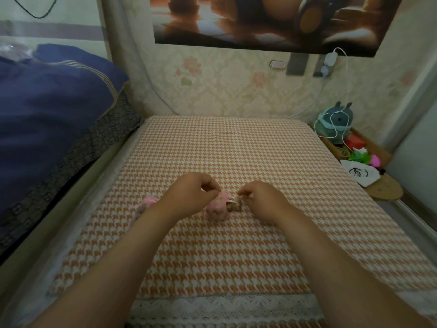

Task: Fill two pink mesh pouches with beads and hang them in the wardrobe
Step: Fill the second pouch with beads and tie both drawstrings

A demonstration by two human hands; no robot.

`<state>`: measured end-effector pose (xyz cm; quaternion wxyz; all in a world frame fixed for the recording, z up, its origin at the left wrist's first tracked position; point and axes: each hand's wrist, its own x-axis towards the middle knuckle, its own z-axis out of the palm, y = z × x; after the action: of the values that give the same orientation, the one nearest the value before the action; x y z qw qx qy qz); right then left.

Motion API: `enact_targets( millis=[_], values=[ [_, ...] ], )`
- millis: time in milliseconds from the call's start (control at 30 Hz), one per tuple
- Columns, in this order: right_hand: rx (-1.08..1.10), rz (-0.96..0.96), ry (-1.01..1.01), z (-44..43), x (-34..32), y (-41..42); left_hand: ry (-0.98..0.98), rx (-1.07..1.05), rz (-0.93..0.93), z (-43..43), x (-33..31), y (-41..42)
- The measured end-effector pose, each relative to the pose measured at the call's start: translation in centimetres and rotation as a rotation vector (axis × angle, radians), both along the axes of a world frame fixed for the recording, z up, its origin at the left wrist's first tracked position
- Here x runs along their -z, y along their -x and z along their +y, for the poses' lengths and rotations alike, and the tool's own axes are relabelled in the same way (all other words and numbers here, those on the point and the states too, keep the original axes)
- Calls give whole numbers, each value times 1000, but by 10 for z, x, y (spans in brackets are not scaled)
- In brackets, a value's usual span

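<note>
A pink mesh pouch [218,208] bulging with beads stands on the orange houndstooth cloth [224,256]. My left hand [191,192] pinches the pouch's gathered top. A small heap of brown beads [234,205] lies just right of the pouch. My right hand [262,200] rests beside them, thumb and forefinger pinched together over the heap; whether a bead is between them is too small to see. A second pink pouch [145,205] lies on the cloth left of my left wrist, partly hidden by my forearm.
A bed with a dark blue quilt [47,110] borders the cloth on the left. A wallpapered wall is behind, with a charger and white cable [331,60]. At the right sit a grey plush toy [335,119], coloured items, and a white drawstring bag [360,172].
</note>
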<state>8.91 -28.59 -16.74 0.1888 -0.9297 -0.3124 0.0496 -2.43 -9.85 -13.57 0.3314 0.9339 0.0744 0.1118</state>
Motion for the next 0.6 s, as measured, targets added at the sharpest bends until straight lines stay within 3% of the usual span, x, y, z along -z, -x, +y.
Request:
enact_targets(
  millis=[233, 467, 600],
  values=[
    [41, -17, -39, 5, 1, 1, 43, 60, 67, 9, 0, 2],
    [-1, 6, -453, 17, -32, 17, 45, 57, 72, 11, 2, 4],
    [-100, 20, -466, 23, -42, 34, 51, 52, 61, 8, 3, 3]
  ],
)
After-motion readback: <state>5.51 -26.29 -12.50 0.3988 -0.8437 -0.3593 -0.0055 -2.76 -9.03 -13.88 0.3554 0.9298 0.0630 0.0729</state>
